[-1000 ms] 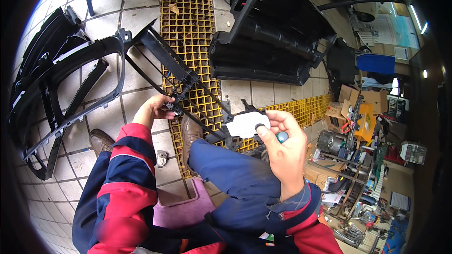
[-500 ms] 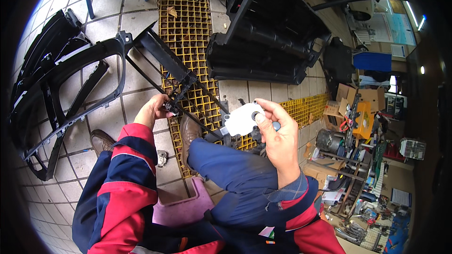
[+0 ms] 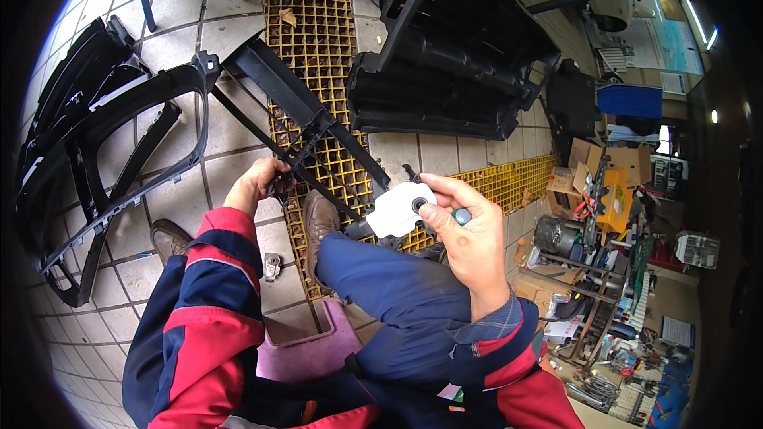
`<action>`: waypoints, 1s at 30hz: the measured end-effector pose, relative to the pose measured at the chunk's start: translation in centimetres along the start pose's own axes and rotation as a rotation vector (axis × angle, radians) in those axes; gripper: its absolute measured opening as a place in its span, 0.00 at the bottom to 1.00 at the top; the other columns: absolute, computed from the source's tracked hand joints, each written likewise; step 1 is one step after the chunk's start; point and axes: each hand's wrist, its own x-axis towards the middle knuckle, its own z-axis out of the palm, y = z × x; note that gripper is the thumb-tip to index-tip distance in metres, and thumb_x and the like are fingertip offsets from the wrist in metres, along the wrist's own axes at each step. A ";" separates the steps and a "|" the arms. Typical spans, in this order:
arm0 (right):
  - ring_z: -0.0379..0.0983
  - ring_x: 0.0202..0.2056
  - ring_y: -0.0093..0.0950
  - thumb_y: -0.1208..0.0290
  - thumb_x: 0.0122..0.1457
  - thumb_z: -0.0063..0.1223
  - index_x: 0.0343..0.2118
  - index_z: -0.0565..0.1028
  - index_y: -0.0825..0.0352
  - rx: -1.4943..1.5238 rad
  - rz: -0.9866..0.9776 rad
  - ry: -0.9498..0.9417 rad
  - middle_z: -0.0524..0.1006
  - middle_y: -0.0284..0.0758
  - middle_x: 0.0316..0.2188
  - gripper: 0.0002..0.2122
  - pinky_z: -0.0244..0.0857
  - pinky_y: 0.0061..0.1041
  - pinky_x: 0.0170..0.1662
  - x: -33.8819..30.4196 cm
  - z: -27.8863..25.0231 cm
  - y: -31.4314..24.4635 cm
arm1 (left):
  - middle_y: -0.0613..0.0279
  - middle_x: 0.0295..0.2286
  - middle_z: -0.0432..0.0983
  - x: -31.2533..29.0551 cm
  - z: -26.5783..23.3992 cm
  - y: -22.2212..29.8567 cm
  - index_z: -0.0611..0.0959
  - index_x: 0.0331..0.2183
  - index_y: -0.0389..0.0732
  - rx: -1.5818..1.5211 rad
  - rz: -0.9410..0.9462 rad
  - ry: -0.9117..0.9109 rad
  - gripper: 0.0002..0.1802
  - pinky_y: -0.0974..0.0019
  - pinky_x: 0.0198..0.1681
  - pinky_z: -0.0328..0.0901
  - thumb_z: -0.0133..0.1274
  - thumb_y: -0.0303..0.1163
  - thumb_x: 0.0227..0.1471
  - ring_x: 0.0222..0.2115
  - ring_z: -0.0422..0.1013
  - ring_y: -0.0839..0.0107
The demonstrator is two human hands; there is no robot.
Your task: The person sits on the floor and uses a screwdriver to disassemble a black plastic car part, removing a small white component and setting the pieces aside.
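Observation:
My left hand (image 3: 256,184) is closed around the near end of a black slatted plastic frame (image 3: 274,83), which stretches away over the yellow grating. Between thumb and fingers, my right hand (image 3: 470,232) pinches a flat white plastic housing (image 3: 395,211) with a dark round hole. A small round teal thing (image 3: 462,216) shows at the fingers of that hand; what it belongs to is hidden. The housing is held above my right knee, close to the frame's bars. A small metal piece (image 3: 273,267) lies on the tiles by my left forearm.
Large black bumper-like parts (image 3: 151,155) lie on the left. A big black plastic panel (image 3: 461,48) rests ahead beyond the yellow grating (image 3: 310,24). A pink stool (image 3: 310,349) is beneath me. Cardboard boxes (image 3: 568,187) and a tool-covered bench (image 3: 612,381) fill the right side.
My right hand has brought the white housing slightly left and down, turning it a little. The black frame has shifted and turned slightly, while my left hand stays nearly in place.

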 end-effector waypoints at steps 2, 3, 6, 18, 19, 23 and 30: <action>0.72 0.31 0.11 0.71 0.69 0.71 0.61 0.83 0.72 -0.031 0.001 0.016 0.88 0.31 0.41 0.20 0.67 0.14 0.33 -0.1 -0.1 0.0 | 0.47 0.38 0.86 -0.1 -0.4 0.0 0.84 0.47 0.34 0.013 -0.076 0.067 0.13 0.55 0.34 0.80 0.54 0.33 0.68 0.35 0.85 0.55; 0.73 0.31 0.11 0.71 0.69 0.71 0.61 0.83 0.72 -0.044 0.001 0.023 0.88 0.31 0.41 0.20 0.67 0.14 0.33 -0.1 -0.1 0.1 | 0.48 0.40 0.86 0.0 -0.4 -0.1 0.84 0.47 0.35 0.006 -0.063 0.025 0.14 0.52 0.36 0.80 0.54 0.34 0.69 0.36 0.85 0.54; 0.73 0.31 0.11 0.70 0.70 0.70 0.60 0.83 0.72 -0.004 -0.004 0.039 0.88 0.32 0.41 0.19 0.67 0.14 0.33 -0.1 0.0 -0.1 | 0.58 0.33 0.83 -0.3 -1.0 -0.3 0.86 0.43 0.40 0.011 -0.090 0.143 0.11 0.51 0.35 0.78 0.58 0.36 0.67 0.31 0.80 0.60; 0.78 0.37 0.16 0.72 0.69 0.69 0.59 0.84 0.71 -0.185 -0.127 -0.021 0.87 0.32 0.40 0.18 0.73 0.18 0.40 -0.2 -0.3 0.1 | 0.42 0.43 0.88 -7.6 -1.2 4.2 0.90 0.54 0.40 1.360 0.088 0.433 0.26 0.44 0.43 0.79 0.58 0.51 0.68 0.41 0.85 0.46; 0.80 0.39 0.17 0.73 0.68 0.69 0.59 0.84 0.71 -0.176 -0.146 -0.016 0.87 0.33 0.40 0.18 0.75 0.19 0.44 -0.3 -0.1 0.2 | 0.44 0.43 0.88 -9.7 0.6 5.7 0.90 0.52 0.38 1.502 0.188 0.450 0.27 0.47 0.45 0.79 0.60 0.51 0.66 0.42 0.85 0.49; 0.81 0.42 0.19 0.75 0.68 0.69 0.58 0.85 0.71 -0.106 -0.263 -0.065 0.87 0.33 0.39 0.17 0.75 0.22 0.49 -0.9 0.2 -0.3 | 0.57 0.47 0.87 -21.9 10.2 10.9 0.87 0.56 0.34 0.986 0.381 -0.068 0.32 0.57 0.57 0.75 0.66 0.52 0.66 0.49 0.82 0.64; 0.82 0.39 0.20 0.72 0.67 0.72 0.53 0.86 0.71 -0.006 -0.524 -0.113 0.89 0.35 0.39 0.14 0.77 0.24 0.45 -3.6 1.7 -2.7 | 0.50 0.45 0.87 -40.3 22.3 9.2 0.82 0.56 0.30 0.691 0.462 -0.409 0.24 0.56 0.53 0.82 0.68 0.37 0.67 0.45 0.86 0.61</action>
